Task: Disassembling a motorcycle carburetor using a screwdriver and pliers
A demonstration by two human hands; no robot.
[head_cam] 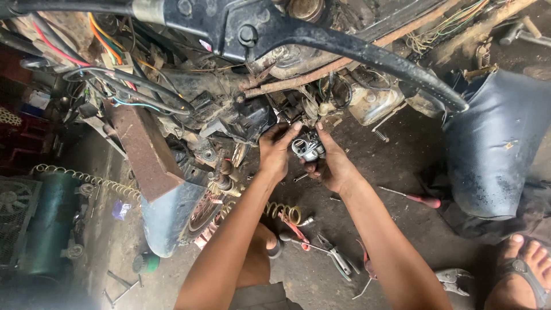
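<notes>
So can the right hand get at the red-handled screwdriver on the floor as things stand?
Probably yes. The red-handled screwdriver lies in the open on the floor just beside the right forearm, nothing over it. But the right hand holds the small metal part with the left hand, so it must let go first.

A small silvery cast-metal carburettor with a round open throat [307, 148] is held off the ground. It sits tilted, just below the stripped motorcycle's engine, throat facing upward toward the camera.

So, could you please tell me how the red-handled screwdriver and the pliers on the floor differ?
The red-handled screwdriver lies right of the right hand, a single thin shaft with a red grip. The pliers lie nearer the camera, between the forearms, two-armed with bare grey metal handles. Both rest untouched on the dirty floor.
</notes>
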